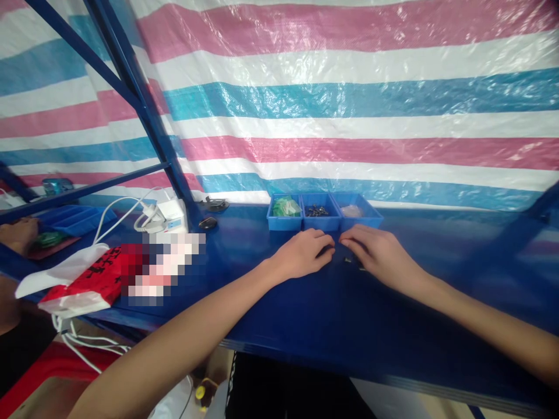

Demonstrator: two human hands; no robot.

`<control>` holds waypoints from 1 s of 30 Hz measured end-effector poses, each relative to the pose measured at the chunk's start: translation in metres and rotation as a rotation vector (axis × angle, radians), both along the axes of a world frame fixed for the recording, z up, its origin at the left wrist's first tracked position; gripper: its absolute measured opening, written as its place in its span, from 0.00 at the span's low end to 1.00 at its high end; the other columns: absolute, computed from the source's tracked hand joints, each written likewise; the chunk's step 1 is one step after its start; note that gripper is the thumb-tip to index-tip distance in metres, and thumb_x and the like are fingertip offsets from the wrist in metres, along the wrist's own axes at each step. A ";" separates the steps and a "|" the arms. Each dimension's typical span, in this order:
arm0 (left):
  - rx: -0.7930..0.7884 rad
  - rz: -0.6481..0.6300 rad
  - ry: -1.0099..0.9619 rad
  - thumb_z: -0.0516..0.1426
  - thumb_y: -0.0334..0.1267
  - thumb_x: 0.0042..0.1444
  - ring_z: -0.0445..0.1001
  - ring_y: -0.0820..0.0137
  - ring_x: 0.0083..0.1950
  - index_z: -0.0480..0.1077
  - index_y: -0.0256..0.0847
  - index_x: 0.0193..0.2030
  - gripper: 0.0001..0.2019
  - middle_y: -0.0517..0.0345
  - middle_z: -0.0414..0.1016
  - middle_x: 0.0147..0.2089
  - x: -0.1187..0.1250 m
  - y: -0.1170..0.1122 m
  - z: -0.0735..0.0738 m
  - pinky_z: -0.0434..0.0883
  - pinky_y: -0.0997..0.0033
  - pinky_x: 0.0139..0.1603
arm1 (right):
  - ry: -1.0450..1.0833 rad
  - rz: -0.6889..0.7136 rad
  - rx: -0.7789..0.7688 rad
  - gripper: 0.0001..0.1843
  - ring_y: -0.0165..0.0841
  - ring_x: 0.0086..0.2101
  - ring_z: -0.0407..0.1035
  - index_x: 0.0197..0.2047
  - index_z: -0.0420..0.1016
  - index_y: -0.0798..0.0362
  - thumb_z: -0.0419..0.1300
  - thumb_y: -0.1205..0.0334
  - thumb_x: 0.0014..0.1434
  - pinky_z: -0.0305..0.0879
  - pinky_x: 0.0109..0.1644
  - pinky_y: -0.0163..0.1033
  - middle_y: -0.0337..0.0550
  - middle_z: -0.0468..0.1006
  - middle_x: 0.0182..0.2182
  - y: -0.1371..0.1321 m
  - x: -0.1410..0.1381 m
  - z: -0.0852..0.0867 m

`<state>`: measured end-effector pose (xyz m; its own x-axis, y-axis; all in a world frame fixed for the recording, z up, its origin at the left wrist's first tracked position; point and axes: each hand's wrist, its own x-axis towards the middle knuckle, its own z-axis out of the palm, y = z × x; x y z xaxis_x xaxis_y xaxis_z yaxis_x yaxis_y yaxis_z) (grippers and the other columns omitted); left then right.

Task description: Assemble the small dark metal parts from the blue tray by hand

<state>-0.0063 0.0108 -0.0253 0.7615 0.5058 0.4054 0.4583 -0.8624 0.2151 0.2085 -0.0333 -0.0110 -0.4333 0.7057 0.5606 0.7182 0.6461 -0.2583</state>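
Note:
Over the blue table, my left hand and my right hand face each other with their fingertips a short gap apart. The fingers of my left hand are curled in towards its thumb; anything between them is too small to tell. My right hand is pinched, and what its fingertips hold cannot be made out. A small metal piece lies on the table beside my right thumb, with another small piece under that hand. Just behind the hands stand three joined blue bins: a left bin with a green-and-white plastic bag, a middle bin with small dark metal parts, and a right bin with a clear bag.
On the left lie a red and white bag, a white power strip with cables, and a dark mouse-like object. A blue metal post rises there. Another person's hand is beyond it. A striped sheet hangs behind.

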 end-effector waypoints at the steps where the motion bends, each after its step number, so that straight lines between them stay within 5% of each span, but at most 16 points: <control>1: 0.014 0.000 0.003 0.52 0.41 0.71 0.76 0.65 0.50 0.74 0.39 0.50 0.13 0.53 0.77 0.46 0.001 -0.001 0.001 0.70 0.65 0.50 | 0.003 0.000 -0.001 0.12 0.37 0.35 0.74 0.40 0.74 0.51 0.50 0.63 0.72 0.67 0.40 0.41 0.45 0.79 0.37 0.000 0.000 0.000; 15: 0.120 0.054 -0.046 0.51 0.52 0.71 0.73 0.70 0.36 0.71 0.40 0.42 0.17 0.59 0.73 0.37 0.003 -0.007 0.003 0.62 0.71 0.33 | 0.348 -0.078 -0.303 0.19 0.34 0.26 0.69 0.33 0.76 0.49 0.61 0.41 0.63 0.63 0.31 0.40 0.40 0.79 0.27 -0.011 -0.010 0.010; 30: 0.117 0.053 -0.188 0.51 0.47 0.72 0.76 0.70 0.41 0.70 0.40 0.49 0.14 0.55 0.77 0.46 0.002 -0.007 0.004 0.69 0.71 0.38 | 0.327 -0.058 -0.372 0.17 0.43 0.37 0.78 0.43 0.82 0.48 0.62 0.45 0.63 0.70 0.38 0.44 0.44 0.85 0.40 -0.003 -0.003 0.000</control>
<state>-0.0041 0.0041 -0.0210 0.6405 0.4847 0.5957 0.4651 -0.8621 0.2013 0.2056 -0.0363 -0.0110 -0.2311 0.9014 0.3662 0.5928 0.4289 -0.6816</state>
